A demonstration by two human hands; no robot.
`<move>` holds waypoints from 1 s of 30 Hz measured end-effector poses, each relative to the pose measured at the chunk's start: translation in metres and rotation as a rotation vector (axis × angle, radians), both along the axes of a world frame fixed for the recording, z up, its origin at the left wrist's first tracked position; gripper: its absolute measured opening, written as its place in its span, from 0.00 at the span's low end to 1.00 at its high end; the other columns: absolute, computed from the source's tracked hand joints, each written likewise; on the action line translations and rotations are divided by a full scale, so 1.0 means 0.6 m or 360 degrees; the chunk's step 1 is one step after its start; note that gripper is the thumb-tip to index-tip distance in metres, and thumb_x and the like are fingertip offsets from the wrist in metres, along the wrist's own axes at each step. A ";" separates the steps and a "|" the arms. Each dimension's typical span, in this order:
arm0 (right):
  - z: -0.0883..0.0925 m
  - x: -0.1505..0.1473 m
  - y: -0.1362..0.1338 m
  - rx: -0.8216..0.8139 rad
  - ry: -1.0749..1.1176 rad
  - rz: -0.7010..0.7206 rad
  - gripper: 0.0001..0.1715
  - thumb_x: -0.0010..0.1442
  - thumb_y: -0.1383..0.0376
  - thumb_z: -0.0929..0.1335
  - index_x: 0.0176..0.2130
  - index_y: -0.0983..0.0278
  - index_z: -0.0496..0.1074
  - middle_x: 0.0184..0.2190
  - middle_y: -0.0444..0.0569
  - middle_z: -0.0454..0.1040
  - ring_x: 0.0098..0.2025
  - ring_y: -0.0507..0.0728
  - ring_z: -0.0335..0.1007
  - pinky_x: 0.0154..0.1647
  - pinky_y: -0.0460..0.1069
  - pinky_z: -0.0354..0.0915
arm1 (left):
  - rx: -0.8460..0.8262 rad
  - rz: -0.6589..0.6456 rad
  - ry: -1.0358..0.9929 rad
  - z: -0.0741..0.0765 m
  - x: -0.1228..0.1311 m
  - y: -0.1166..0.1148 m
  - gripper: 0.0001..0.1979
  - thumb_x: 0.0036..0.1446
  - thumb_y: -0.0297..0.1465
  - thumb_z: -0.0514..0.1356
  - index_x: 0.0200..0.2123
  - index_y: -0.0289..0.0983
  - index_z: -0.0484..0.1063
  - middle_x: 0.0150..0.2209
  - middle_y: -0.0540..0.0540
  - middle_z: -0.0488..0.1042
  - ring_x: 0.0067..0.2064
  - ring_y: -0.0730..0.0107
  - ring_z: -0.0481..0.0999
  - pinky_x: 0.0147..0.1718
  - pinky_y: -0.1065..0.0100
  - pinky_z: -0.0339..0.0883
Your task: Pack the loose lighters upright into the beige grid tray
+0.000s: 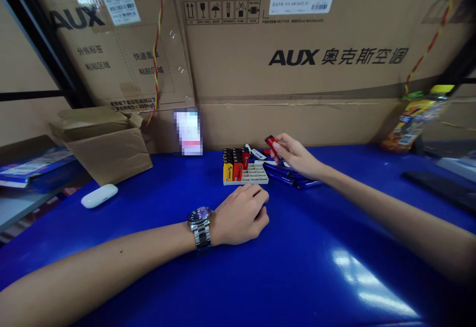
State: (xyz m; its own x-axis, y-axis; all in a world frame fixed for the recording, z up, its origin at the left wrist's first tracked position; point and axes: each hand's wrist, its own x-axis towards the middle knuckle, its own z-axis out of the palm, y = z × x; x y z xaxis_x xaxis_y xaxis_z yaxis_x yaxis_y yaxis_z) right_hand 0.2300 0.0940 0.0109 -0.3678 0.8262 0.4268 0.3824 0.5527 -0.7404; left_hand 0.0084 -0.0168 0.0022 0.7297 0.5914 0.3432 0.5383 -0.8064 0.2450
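Right, starting at the far left: an opened cardboard box (pixel 109 154) sits on the blue surface (pixel 267 277), with a white case (pixel 99 196) just in front of it. Next along, a phone (pixel 191 133) stands upright by the big carton (pixel 316 86), its screen blurred out. Then the left hand (pixel 240 213), watch (pixel 201 223) on its wrist, rests just in front of the pale tray (pixel 257 174); its fingers are curled, and whether anything is tucked under them I cannot tell.

And look at that tray! Standing lighters (pixel 232 170) pack its left side, yellow and red up front; the right-hand cells are largely bare, so I'd call it roughly half filled. Over to the right, a red lighter (pixel 271 143) is up in the air, pinched between the thumb and fingers of the right hand (pixel 295 156)! Below that grip, loose blue pieces (pixel 307 184) crowd the tray's right side, while the left hand hems in its front. Far right, a yellow-capped bottle (pixel 414 118) leans, well apart from it all.
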 end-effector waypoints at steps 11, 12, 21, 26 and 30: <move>-0.017 -0.130 -0.088 -0.0633 0.0735 0.0243 0.13 0.58 0.55 0.64 0.32 0.60 0.57 0.16 0.35 0.55 0.15 0.47 0.47 0.14 0.43 0.48 | 0.0089 -0.0021 0.0018 -0.006 0.001 0.003 0.07 0.57 0.25 0.50 0.37 0.34 0.66 0.40 0.41 0.71 0.43 0.61 0.70 0.46 0.58 0.67; -0.018 -0.131 -0.091 -0.0703 0.0770 0.0213 0.14 0.58 0.53 0.63 0.30 0.60 0.58 0.14 0.34 0.51 0.14 0.46 0.42 0.13 0.43 0.43 | 0.0094 -0.0026 0.0012 -0.007 0.001 0.004 0.07 0.57 0.25 0.50 0.38 0.33 0.67 0.40 0.41 0.72 0.44 0.61 0.70 0.46 0.57 0.67; -0.013 -0.136 -0.098 -0.1067 0.1023 0.0021 0.32 0.55 0.42 0.56 0.14 0.59 0.50 0.07 0.37 0.44 0.11 0.47 0.35 0.12 0.45 0.35 | 0.0062 -0.0012 0.0009 -0.004 0.001 0.002 0.07 0.57 0.25 0.52 0.38 0.32 0.68 0.39 0.41 0.71 0.42 0.62 0.70 0.45 0.60 0.68; -0.017 -0.135 -0.095 -0.1195 0.1150 -0.0032 0.29 0.57 0.46 0.52 0.14 0.59 0.48 0.06 0.38 0.43 0.10 0.47 0.33 0.10 0.45 0.35 | 0.0045 -0.0013 0.0034 -0.002 0.001 0.001 0.08 0.57 0.25 0.51 0.39 0.32 0.68 0.38 0.41 0.70 0.41 0.62 0.69 0.44 0.60 0.67; -0.020 -0.133 -0.096 -0.1209 0.1174 -0.0002 0.28 0.57 0.48 0.51 0.13 0.59 0.50 0.05 0.38 0.44 0.09 0.47 0.33 0.10 0.44 0.35 | 0.0044 -0.0016 0.0043 -0.002 0.001 0.002 0.08 0.57 0.25 0.51 0.39 0.32 0.67 0.38 0.42 0.70 0.40 0.63 0.69 0.43 0.60 0.68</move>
State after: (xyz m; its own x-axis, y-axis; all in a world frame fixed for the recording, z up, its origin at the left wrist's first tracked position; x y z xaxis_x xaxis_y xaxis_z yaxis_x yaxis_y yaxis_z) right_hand 0.1500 0.0365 -0.0010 -0.2271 0.9701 -0.0852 -0.3025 -0.1534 -0.9407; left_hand 0.0092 -0.0158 0.0008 0.7447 0.5748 0.3392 0.5364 -0.8179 0.2084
